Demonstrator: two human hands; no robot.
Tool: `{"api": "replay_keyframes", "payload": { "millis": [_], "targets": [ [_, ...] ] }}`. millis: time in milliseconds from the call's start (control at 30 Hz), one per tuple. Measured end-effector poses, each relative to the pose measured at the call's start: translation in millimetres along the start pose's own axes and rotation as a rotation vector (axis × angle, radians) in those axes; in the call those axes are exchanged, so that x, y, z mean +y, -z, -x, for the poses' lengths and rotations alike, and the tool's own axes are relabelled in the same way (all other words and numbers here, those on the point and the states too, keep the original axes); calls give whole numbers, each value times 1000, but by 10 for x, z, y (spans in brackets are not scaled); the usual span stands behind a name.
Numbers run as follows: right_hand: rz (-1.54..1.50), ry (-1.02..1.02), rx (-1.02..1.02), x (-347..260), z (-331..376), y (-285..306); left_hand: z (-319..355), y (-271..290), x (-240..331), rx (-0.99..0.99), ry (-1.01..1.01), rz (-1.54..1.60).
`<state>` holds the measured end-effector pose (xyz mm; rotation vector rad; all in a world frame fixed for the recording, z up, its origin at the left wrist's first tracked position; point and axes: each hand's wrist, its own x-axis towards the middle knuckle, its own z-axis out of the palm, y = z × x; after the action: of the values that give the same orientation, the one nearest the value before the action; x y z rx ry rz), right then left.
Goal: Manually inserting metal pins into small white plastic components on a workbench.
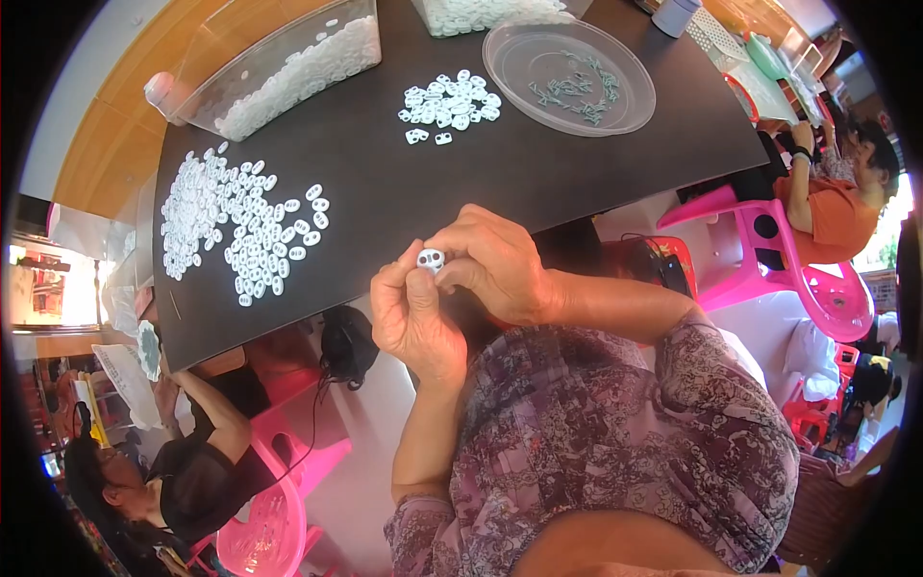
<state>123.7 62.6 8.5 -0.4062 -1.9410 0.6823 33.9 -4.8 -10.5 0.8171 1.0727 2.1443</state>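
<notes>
Between my two hands is a small white oval plastic piece (431,259) with dark openings in its face. My left hand (413,313) pinches it from the left with thumb and fingertips. From the right, my right hand (495,264) closes its fingers on the same piece; its fingertips are partly hidden. Both hands are held just off the near edge of the dark table (385,202). Beyond them lies a small heap of similar white pieces with openings (450,101). A large spread of white oval pieces with dark marks (252,226) covers the table's left side.
A round clear plastic lid (510,82) holds small grey-green pins (577,88). Two clear tubs of white pieces stand at the far side, one at left (308,82), one at centre (481,14). Other people sit on pink chairs (269,519) at both sides.
</notes>
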Motion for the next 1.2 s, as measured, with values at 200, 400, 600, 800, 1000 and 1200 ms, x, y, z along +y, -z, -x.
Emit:
{"api": "replay_keyframes", "payload": {
  "millis": [200, 400, 600, 800, 1000, 1200],
  "targets": [
    [45, 49, 28, -18, 5, -43, 16, -51, 52, 9, 19, 83],
    [81, 123, 82, -20, 4, -90, 43, -49, 40, -10, -74, 17],
    [82, 203, 108, 1, -37, -135, 43, -41, -60, 52, -223, -155],
    [101, 213, 109, 66, -26, -161, 38, 3, -141, 41, -234, -211],
    [164, 185, 144, 191, -12, -140, -23, -38, -198, 28, -159, -323],
    [141, 185, 153, 211, -63, -85, -77, -81, -209, -9, -126, -293]
  ]
}}
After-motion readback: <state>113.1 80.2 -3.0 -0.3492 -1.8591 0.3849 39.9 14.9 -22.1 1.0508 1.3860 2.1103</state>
